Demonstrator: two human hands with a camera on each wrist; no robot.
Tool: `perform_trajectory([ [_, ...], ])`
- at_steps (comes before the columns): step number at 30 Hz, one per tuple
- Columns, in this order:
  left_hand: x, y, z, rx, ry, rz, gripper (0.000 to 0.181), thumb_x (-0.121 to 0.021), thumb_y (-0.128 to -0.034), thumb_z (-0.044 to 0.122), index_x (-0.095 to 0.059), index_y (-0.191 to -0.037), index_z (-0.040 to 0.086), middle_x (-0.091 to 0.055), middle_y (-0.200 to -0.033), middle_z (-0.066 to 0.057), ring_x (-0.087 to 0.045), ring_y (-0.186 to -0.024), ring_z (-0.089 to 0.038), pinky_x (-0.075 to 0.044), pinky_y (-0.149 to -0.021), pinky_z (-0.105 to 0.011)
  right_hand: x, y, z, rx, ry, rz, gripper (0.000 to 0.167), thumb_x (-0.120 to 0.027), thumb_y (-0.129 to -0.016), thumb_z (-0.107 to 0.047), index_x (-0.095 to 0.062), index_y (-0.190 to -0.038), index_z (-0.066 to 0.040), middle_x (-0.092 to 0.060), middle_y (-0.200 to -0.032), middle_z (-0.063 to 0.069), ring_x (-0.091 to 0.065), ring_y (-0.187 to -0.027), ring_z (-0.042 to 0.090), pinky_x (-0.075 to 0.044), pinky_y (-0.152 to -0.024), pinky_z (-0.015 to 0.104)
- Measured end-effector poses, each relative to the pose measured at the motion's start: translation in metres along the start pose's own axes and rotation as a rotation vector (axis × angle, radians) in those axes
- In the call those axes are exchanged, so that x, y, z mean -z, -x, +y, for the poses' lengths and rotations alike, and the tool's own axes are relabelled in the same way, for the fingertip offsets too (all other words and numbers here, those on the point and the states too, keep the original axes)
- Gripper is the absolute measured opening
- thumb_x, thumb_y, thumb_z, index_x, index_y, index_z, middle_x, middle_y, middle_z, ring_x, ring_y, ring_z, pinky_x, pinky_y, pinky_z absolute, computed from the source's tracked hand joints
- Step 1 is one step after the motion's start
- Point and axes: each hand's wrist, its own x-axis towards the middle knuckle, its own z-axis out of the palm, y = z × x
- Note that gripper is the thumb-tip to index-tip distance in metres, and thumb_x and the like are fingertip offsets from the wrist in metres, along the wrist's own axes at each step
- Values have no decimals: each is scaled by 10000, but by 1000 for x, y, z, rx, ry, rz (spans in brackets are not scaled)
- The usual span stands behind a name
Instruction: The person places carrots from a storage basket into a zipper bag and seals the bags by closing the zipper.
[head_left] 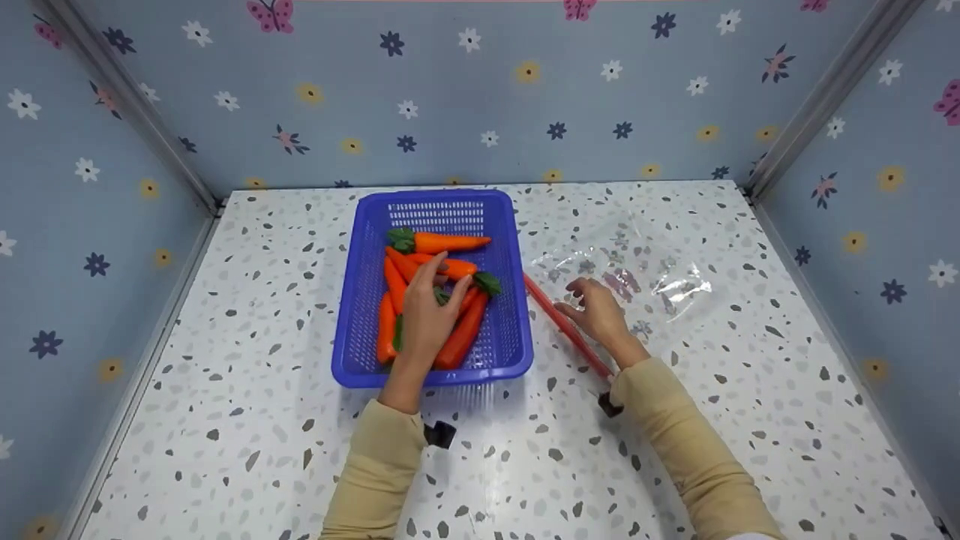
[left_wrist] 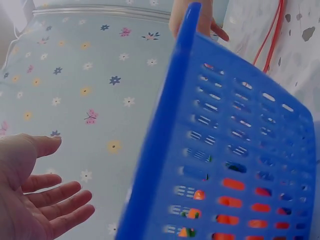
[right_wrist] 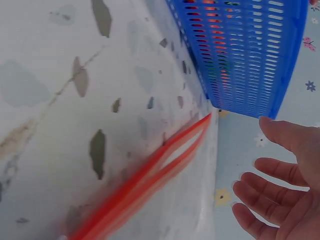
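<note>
Head view shows the left hand above the blue basket, thumb and fingers wide apart, with nothing in them that I can see. Orange carrots lie in the basket, under and around that hand. One sideways carrot shows in the gap by the fingertips, lower down. It points across the basket from side to side, with its green top near the basket's right wall. The left hand is the nearer one to it. The right hand is outside the basket, to its right, by a clear plastic bag. Its fingers bend a little, apart from the thumb, and hold nothing. A red strip slants from the basket's right side toward the person.
</note>
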Motion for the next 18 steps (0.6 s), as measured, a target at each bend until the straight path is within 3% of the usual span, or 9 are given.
perform_trajectory([
  [13,-15,15,-11,30,105,-6,389,-640,-818,198,-540,-1132,-11,-588,-967,-98,-573,-784,-194,-490,-625,-298,-16,-4,15,-98,-7,-64,377,-710,-746,-228,-541,-986,9,-563,-927,172,-537,-786,265,-444,-672,370],
  [18,-18,19,-11,52,157,-7,390,-634,-822,224,-550,-1131,1,-597,-952,-81,-580,-750,-150,-484,-607,-253,-21,-6,20,-160,-64,-96,439,-746,-705,-216,-528,-1015,6,-555,-929,155,-521,-820,265,-433,-706,369],
])
